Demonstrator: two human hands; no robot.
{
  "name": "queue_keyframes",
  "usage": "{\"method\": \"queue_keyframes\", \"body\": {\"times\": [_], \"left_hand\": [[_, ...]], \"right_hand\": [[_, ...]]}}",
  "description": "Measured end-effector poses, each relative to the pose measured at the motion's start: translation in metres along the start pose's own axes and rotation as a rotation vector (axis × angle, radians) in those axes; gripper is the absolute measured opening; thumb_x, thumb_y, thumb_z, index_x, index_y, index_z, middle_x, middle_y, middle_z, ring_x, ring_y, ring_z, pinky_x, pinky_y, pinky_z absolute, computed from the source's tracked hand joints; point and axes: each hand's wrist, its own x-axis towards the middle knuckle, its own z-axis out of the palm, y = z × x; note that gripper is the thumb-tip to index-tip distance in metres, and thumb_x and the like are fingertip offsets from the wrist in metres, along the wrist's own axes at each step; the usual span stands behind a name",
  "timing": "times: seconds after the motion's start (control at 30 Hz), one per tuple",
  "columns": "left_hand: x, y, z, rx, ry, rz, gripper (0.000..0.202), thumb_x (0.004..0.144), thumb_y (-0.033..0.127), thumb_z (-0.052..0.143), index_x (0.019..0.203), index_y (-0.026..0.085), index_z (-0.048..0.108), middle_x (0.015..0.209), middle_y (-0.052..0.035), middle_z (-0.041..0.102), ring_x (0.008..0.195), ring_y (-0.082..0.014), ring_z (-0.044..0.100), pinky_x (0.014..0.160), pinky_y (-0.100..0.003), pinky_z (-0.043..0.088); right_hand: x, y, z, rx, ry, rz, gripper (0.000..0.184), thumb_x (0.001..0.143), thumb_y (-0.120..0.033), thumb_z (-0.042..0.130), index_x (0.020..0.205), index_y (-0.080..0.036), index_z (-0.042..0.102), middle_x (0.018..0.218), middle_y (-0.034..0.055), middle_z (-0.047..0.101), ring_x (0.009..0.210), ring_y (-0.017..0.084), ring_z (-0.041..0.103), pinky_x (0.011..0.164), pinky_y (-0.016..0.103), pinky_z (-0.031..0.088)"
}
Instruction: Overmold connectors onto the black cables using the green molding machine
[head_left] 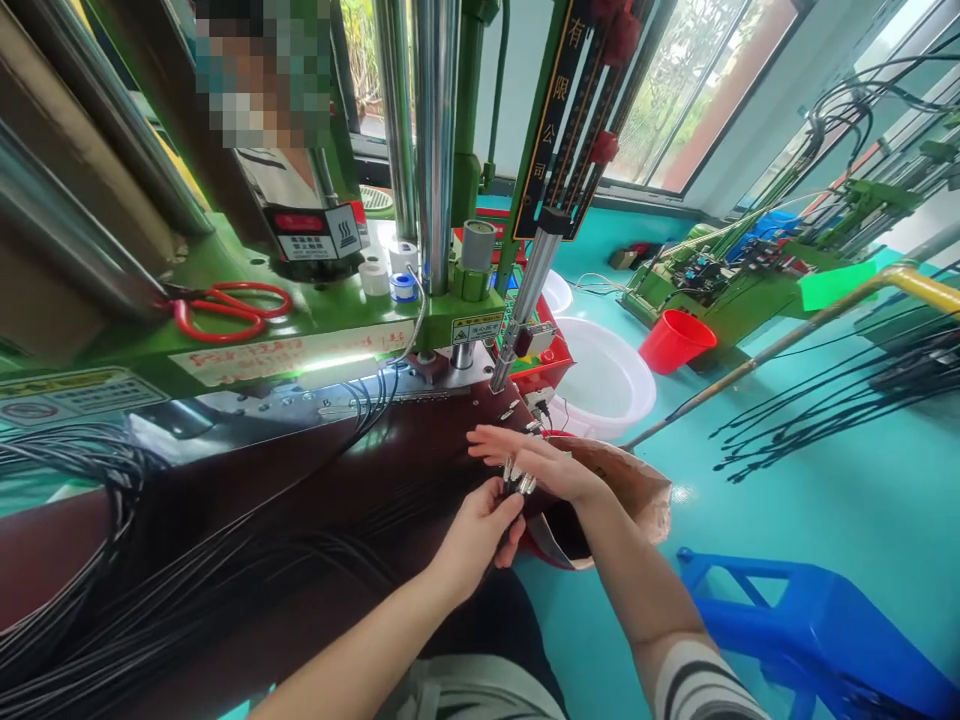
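Near the right end of the dark red tabletop [420, 450], my left hand [480, 530] is closed around a small bunch of cable plugs [517, 482] with shiny metal ends. Their ends point up, and my fingers cover their lower parts. My right hand [544, 465] lies over the plug ends with its fingers stretched out to the left; it appears to touch them. Black cables [300, 560] spread across the table to the left of my hands. A few more plugs [534, 426] lie at the table's corner just beyond my right hand.
A green press [360, 330] stands behind the table, with red-handled scissors [232, 310] and tape rolls [403, 287] on it. An open paper-lined bin [645, 490] sits right of my hands. Around it are a white basin [607, 375], a red bucket [679, 342] and a blue stool [817, 620].
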Motion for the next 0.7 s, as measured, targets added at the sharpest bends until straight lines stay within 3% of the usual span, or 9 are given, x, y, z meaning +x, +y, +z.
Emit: {"method": "queue_keyframes", "body": {"times": [0.17, 0.23, 0.33, 0.37, 0.43, 0.53, 0.63, 0.7], "left_hand": [[-0.005, 0.004, -0.007, -0.134, 0.016, -0.085, 0.03, 0.064, 0.04, 0.067, 0.069, 0.013, 0.052, 0.052, 0.0003, 0.056, 0.04, -0.0078, 0.048, 0.039, -0.02, 0.033], [-0.007, 0.003, -0.01, -0.218, 0.057, -0.05, 0.028, 0.065, 0.037, 0.066, 0.072, 0.013, 0.054, 0.06, -0.0024, 0.061, 0.047, -0.0096, 0.053, 0.045, -0.022, 0.039], [-0.012, -0.001, -0.013, -0.27, 0.092, 0.044, 0.022, 0.068, 0.032, 0.064, 0.077, 0.014, 0.055, 0.064, -0.0018, 0.061, 0.051, -0.01, 0.054, 0.05, -0.023, 0.041], [-0.014, -0.001, -0.014, -0.273, 0.092, 0.067, 0.021, 0.068, 0.031, 0.063, 0.077, 0.014, 0.054, 0.062, -0.001, 0.06, 0.05, -0.0099, 0.053, 0.05, -0.023, 0.041], [-0.019, -0.002, -0.017, -0.273, 0.103, 0.085, 0.021, 0.07, 0.033, 0.062, 0.077, 0.015, 0.053, 0.06, 0.0004, 0.057, 0.049, -0.0091, 0.05, 0.049, -0.022, 0.039], [-0.024, 0.0, -0.024, -0.286, 0.141, 0.081, 0.024, 0.072, 0.037, 0.061, 0.076, 0.016, 0.051, 0.056, 0.0032, 0.052, 0.047, -0.0065, 0.043, 0.048, -0.02, 0.034], [-0.027, 0.001, -0.034, -0.318, 0.201, 0.077, 0.027, 0.07, 0.039, 0.065, 0.076, 0.016, 0.05, 0.054, 0.0049, 0.049, 0.047, -0.0047, 0.039, 0.048, -0.019, 0.03], [-0.03, 0.001, -0.039, -0.329, 0.24, 0.055, 0.03, 0.067, 0.039, 0.067, 0.079, 0.014, 0.054, 0.058, 0.0026, 0.051, 0.05, -0.0053, 0.041, 0.049, -0.019, 0.031]], "right_hand": [[0.021, -0.004, 0.01, -0.232, -0.063, 0.093, 0.049, 0.084, -0.037, 0.05, 0.13, -0.023, 0.044, 0.13, 0.0076, 0.05, 0.12, 0.019, 0.046, 0.096, 0.036, 0.038], [0.028, -0.007, 0.015, -0.369, -0.112, 0.11, 0.056, 0.079, -0.035, 0.056, 0.132, -0.024, 0.041, 0.128, 0.0074, 0.052, 0.107, 0.019, 0.056, 0.08, 0.028, 0.048], [0.035, -0.007, 0.026, -0.59, -0.217, 0.145, 0.066, 0.076, -0.04, 0.059, 0.135, -0.023, 0.036, 0.129, 0.0114, 0.051, 0.073, 0.014, 0.066, 0.056, 0.021, 0.049], [0.037, -0.007, 0.03, -0.668, -0.237, 0.131, 0.068, 0.074, -0.042, 0.06, 0.135, -0.02, 0.037, 0.129, 0.0129, 0.05, 0.073, 0.015, 0.066, 0.057, 0.022, 0.05], [0.043, -0.005, 0.037, -0.803, -0.25, 0.048, 0.069, 0.069, -0.041, 0.065, 0.131, -0.017, 0.044, 0.128, 0.0137, 0.052, 0.095, 0.022, 0.062, 0.074, 0.027, 0.049], [0.058, -0.002, 0.034, -0.836, -0.248, -0.074, 0.049, 0.077, -0.037, 0.058, 0.122, -0.019, 0.053, 0.125, 0.0086, 0.055, 0.115, 0.021, 0.05, 0.091, 0.029, 0.042], [0.083, 0.004, 0.017, -0.901, -0.043, -0.077, 0.036, 0.089, -0.031, 0.04, 0.122, -0.02, 0.052, 0.126, 0.0067, 0.054, 0.115, 0.017, 0.049, 0.096, 0.032, 0.038], [0.103, 0.012, 0.002, -1.119, 0.098, 0.0, 0.038, 0.086, -0.022, 0.044, 0.123, -0.015, 0.048, 0.129, 0.0103, 0.05, 0.119, 0.02, 0.045, 0.1, 0.035, 0.033]]}}
